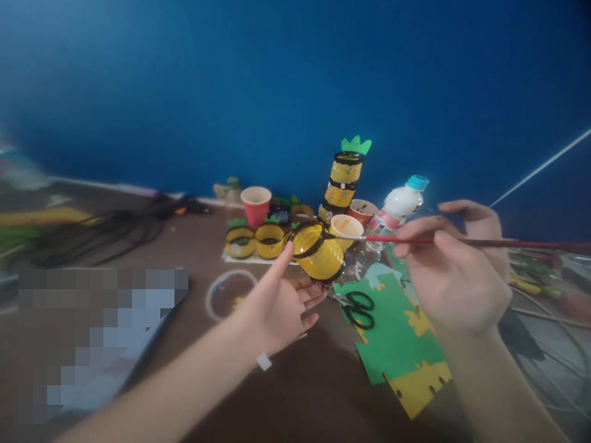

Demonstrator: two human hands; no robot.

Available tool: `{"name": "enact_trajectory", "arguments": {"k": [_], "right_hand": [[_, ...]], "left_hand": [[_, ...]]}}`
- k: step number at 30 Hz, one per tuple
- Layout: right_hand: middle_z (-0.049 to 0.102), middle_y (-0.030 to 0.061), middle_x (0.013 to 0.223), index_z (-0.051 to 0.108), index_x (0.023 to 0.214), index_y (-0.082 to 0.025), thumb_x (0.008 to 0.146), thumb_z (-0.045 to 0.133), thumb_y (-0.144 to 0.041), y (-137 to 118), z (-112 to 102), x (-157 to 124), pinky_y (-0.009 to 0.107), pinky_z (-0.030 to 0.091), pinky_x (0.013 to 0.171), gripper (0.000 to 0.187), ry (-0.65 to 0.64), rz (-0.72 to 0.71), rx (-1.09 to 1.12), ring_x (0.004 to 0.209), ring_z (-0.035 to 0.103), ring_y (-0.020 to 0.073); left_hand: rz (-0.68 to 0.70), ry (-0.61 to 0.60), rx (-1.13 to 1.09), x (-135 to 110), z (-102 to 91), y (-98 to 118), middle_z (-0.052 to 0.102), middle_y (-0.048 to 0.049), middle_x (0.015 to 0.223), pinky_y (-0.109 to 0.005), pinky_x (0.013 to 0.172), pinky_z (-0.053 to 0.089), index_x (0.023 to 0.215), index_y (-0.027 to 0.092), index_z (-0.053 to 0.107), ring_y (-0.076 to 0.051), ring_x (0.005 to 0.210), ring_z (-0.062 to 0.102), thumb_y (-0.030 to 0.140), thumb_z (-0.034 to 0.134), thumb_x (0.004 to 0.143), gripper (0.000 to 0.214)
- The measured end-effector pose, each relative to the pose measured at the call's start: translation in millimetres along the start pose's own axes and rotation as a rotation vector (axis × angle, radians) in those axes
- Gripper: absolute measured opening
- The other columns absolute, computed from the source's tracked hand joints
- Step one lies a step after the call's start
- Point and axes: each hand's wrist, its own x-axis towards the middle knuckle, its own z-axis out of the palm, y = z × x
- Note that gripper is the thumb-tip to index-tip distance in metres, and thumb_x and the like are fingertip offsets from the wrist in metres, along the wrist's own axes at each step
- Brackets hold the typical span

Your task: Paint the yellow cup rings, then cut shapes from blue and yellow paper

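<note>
My left hand (pixel 281 304) supports a tilted yellow container (pixel 327 258) with a glossy black rim. Its thumb presses near the rim and the other fingers reach underneath. Pinched in my right hand (pixel 462 271) is a thin red paintbrush (pixel 390 239), held level, its tip at or close to the container's black rim. Just behind the container stands a pale paper cup (pixel 347 226) with yellow smears inside. Black-handled scissors (pixel 360 309) lie below it on green paper (pixel 392 326).
Small yellow rings with black edges (pixel 269 241) sit beside a red cup (pixel 257 209). Behind rises a stacked yellow tower (pixel 340 195) with a green paper crown. A white bottle (pixel 401 206) leans right of it. A tape roll (pixel 212 295) and cables (pixel 133 224) lie left.
</note>
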Motion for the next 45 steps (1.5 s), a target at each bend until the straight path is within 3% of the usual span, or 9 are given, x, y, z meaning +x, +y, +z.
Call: {"name": "enact_trajectory", "arguments": {"k": [3,8,14,20,29,36,45], "right_hand": [[0.071,0.0017,0.076,0.055,0.093,-0.023,0.080,0.052,-0.011,2.0,-1.3,0.7,0.034,0.048,0.059,0.018,-0.031,0.003,-0.020,0.058,0.062,0.0167],[0.070,0.0000,0.076,0.056,0.091,-0.026,0.079,0.049,-0.007,-0.1,1.1,1.4,0.037,0.048,0.065,0.023,0.071,-0.039,-0.036,0.062,0.061,0.0182],[0.072,0.0004,0.074,0.056,0.092,-0.024,0.074,0.050,-0.006,-2.5,4.0,-2.6,0.038,0.049,0.062,0.026,-0.020,-0.037,-0.028,0.066,0.063,0.0202],[0.071,-0.0001,0.067,0.057,0.096,-0.025,0.073,0.052,-0.009,0.2,-0.8,-2.5,0.045,0.048,0.075,0.028,-0.100,-0.015,0.027,0.066,0.062,0.0223],[0.070,-0.0008,0.065,0.056,0.099,-0.027,0.073,0.053,-0.012,1.8,-2.2,-2.2,0.048,0.047,0.078,0.031,-0.133,0.038,-0.043,0.064,0.062,0.0227],[0.070,-0.0008,0.066,0.058,0.096,-0.025,0.071,0.046,-0.007,0.0,-6.7,1.2,0.042,0.049,0.081,0.033,-0.058,0.044,0.029,0.067,0.064,0.0206],[0.072,0.0004,0.071,0.056,0.100,-0.024,0.073,0.049,-0.007,3.7,-5.9,-1.0,0.039,0.052,0.070,0.033,-0.144,0.107,0.050,0.068,0.064,0.0198]], "left_hand": [[0.000,0.004,-0.003,-0.8,0.0,-0.9,0.047,-0.0118,0.132,-0.036,0.105,0.015,0.109,0.014,0.051,-0.023,0.134,0.023,0.067,0.041,0.074,0.064],[-0.002,0.001,-0.003,-2.0,0.3,-0.3,0.044,-0.0123,0.134,-0.036,0.105,0.015,0.107,0.014,0.051,-0.023,0.134,0.024,0.067,0.040,0.075,0.063],[0.006,-0.048,-0.010,-0.6,-0.6,0.9,0.044,-0.0118,0.136,-0.034,0.107,0.013,0.114,0.013,0.049,-0.021,0.135,0.022,0.069,0.040,0.073,0.070],[-0.034,-0.041,0.015,0.4,-0.2,-0.7,0.051,-0.0123,0.129,-0.034,0.105,0.017,0.109,0.013,0.054,-0.024,0.135,0.021,0.069,0.043,0.072,0.068],[-0.038,-0.034,0.020,1.6,0.7,-1.9,0.057,-0.0112,0.116,-0.033,0.103,0.019,0.101,0.014,0.057,-0.024,0.133,0.024,0.070,0.043,0.070,0.065],[-0.041,-0.009,-0.002,1.6,1.3,-2.6,0.060,-0.0112,0.105,-0.033,0.099,0.022,0.096,0.015,0.058,-0.024,0.130,0.030,0.070,0.044,0.070,0.063],[-0.050,-0.035,-0.005,2.9,-0.2,-4.6,0.061,-0.0079,0.098,-0.032,0.095,0.026,0.093,0.016,0.060,-0.024,0.127,0.032,0.073,0.046,0.067,0.065]]}}
